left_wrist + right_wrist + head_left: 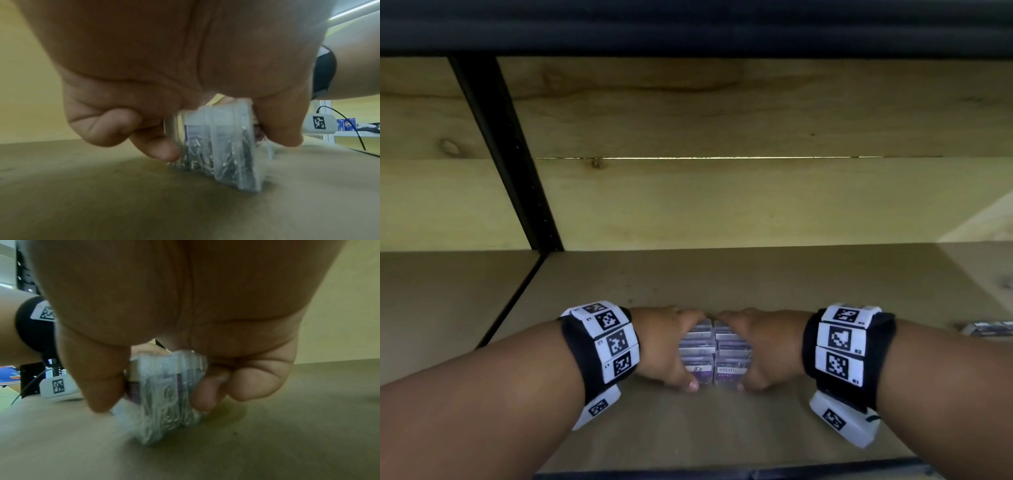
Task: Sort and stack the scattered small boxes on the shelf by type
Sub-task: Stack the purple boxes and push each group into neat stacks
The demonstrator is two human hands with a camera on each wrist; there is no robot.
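Note:
Two rows of small clear boxes stand side by side on the wooden shelf [722, 281], each with a purple-and-white label facing me. My left hand [671, 346] grips the left row of boxes [697, 349] from its left side, thumb at the front and fingers curled round the back. The left wrist view shows that row [224, 146] holding small metal pins. My right hand [756, 346] grips the right row of boxes [732, 353] the same way from the right. In the right wrist view that row [164, 395] holds paper clips. The two rows touch in the middle.
Another small clear box [989, 328] lies at the shelf's right edge. A black upright post [506, 154] stands at the back left. A wooden back wall [756, 198] closes the shelf behind the hands. The shelf's dark front edge [722, 474] runs below my forearms.

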